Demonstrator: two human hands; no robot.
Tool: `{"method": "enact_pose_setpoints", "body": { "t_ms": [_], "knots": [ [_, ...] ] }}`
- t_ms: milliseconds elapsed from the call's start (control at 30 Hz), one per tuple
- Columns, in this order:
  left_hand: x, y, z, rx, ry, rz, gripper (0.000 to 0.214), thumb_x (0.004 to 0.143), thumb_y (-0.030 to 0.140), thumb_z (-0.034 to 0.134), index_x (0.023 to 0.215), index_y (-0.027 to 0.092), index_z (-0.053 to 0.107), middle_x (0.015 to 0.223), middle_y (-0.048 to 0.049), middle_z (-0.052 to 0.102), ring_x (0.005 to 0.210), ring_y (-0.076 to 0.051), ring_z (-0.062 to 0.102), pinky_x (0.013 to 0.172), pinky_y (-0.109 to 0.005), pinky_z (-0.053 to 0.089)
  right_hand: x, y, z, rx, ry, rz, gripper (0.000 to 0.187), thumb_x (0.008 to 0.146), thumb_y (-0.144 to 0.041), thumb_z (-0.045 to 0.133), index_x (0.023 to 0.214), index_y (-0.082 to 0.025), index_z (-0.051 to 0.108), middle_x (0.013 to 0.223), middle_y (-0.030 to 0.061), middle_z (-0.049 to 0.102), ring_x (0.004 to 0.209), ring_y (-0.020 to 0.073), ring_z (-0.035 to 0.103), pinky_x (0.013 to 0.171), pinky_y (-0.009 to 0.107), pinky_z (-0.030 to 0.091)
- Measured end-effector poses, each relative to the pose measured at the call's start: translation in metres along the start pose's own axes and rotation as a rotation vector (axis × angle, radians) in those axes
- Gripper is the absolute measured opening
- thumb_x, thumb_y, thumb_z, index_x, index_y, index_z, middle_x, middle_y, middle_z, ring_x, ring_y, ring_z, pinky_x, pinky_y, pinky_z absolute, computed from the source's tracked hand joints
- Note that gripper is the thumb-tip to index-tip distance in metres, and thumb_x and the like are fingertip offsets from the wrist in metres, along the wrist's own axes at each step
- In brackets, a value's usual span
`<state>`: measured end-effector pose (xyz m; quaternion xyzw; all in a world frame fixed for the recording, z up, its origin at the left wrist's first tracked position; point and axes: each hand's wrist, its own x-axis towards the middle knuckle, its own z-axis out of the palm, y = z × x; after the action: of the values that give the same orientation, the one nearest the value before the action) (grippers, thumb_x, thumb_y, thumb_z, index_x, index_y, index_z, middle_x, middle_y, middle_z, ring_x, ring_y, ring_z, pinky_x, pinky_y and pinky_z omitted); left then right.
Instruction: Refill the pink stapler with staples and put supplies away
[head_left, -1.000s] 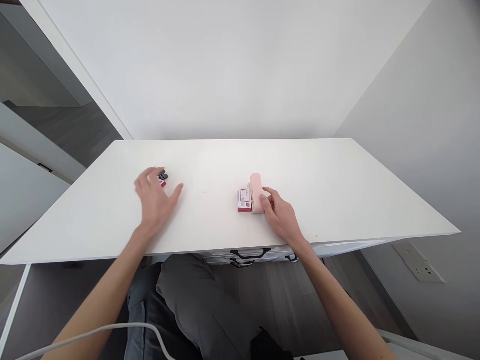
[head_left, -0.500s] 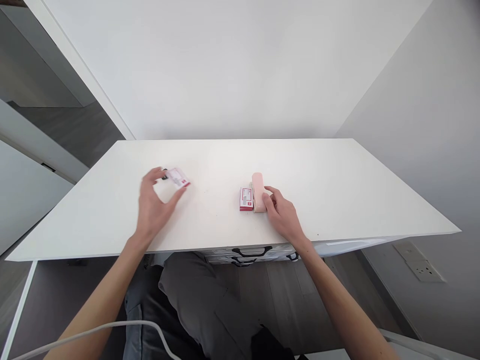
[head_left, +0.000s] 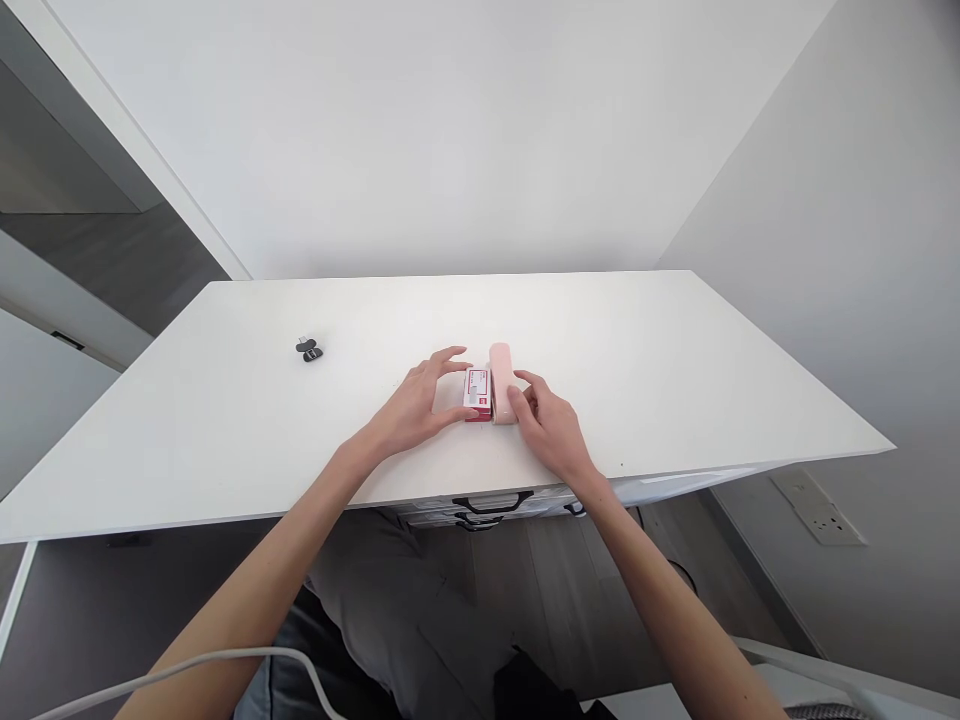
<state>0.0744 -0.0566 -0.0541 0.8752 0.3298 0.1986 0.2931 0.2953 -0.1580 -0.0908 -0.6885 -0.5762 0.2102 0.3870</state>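
Note:
My left hand (head_left: 409, 408) grips a small white-and-red box (head_left: 476, 385), thumb at its near edge and fingers at its far edge. The box lies on the white desktop, and red shows below its top face, perhaps a stack of boxes. Right beside it stands a long pale pink case (head_left: 502, 385) with rounded ends. My right hand (head_left: 553, 425) pinches the case's right side, thumb on top and the other fingers curled. Two small dark objects resembling USB sticks (head_left: 308, 349) lie at the left of the desktop.
The white desktop (head_left: 675, 370) meets a wall at the back. Below its front edge are drawers with black handles (head_left: 491, 502). A white cable (head_left: 225, 655) crosses low on the left. A wall socket (head_left: 821, 510) is at the right.
My left hand has carried a white-and-red box from the left over to the pink case and set it against the case's side. My right hand stays at the case.

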Motion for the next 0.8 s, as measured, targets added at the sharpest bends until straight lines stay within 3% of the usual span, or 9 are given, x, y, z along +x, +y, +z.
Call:
{"method": "enact_pose_setpoints", "body": {
  "t_ms": [133,233,367,467,600,800],
  "knots": [
    [0.0,0.002,0.005,-0.025,0.026,0.003,0.087,0.09,0.061,0.074,0.161,0.034,0.031,0.16,-0.0088,0.056,0.156,-0.034,0.041,0.124,-0.056,0.036,0.0,0.001,0.0,-0.005,0.001,-0.004,0.063,0.108,-0.065,0.034,0.145,-0.02,0.058,0.094,0.0057,0.075,0.092,0.0259,0.07,0.084,0.038,0.05],
    [-0.003,-0.007,0.002,0.009,0.145,0.012,0.078,0.093,0.061,0.07,0.158,0.031,0.039,0.164,-0.0108,0.049,0.154,-0.032,0.044,0.124,-0.052,0.039,0.0,0.001,0.0,-0.007,-0.002,-0.003,0.063,0.108,-0.065,0.034,0.145,-0.02,0.058,0.094,0.0055,0.075,0.091,0.0257,0.07,0.083,0.038,0.05],
    [-0.009,-0.043,-0.026,0.234,0.448,-0.049,0.052,0.102,0.051,0.056,0.147,0.025,0.053,0.154,-0.0117,0.059,0.146,-0.03,0.05,0.124,-0.051,0.036,-0.001,0.001,0.001,-0.004,-0.005,0.011,0.062,0.108,-0.065,0.035,0.144,-0.021,0.059,0.093,0.0053,0.075,0.09,0.0257,0.07,0.082,0.038,0.05],
    [-0.018,-0.078,-0.058,0.415,0.565,-0.186,0.045,0.102,0.044,0.052,0.141,0.022,0.059,0.151,-0.0139,0.059,0.146,-0.034,0.047,0.126,-0.056,0.03,-0.001,0.001,0.001,-0.003,-0.006,0.009,0.062,0.108,-0.065,0.035,0.144,-0.021,0.059,0.093,0.0053,0.075,0.09,0.0259,0.07,0.082,0.039,0.05],
    [-0.032,-0.108,-0.089,0.541,0.577,-0.409,0.053,0.097,0.045,0.054,0.144,0.021,0.059,0.157,-0.0173,0.054,0.15,-0.042,0.039,0.122,-0.063,0.031,-0.001,0.003,0.002,-0.009,-0.008,0.002,0.062,0.108,-0.065,0.034,0.144,-0.021,0.059,0.092,0.0056,0.075,0.091,0.0269,0.07,0.082,0.039,0.05],
    [-0.043,-0.117,-0.096,0.579,0.449,-0.438,0.049,0.1,0.04,0.042,0.137,0.019,0.067,0.142,-0.0159,0.069,0.138,-0.04,0.057,0.117,-0.06,0.039,-0.001,0.003,0.002,-0.016,0.0,-0.005,0.061,0.108,-0.065,0.034,0.143,-0.021,0.059,0.091,0.0051,0.074,0.09,0.026,0.07,0.082,0.038,0.051]
  ]
}}
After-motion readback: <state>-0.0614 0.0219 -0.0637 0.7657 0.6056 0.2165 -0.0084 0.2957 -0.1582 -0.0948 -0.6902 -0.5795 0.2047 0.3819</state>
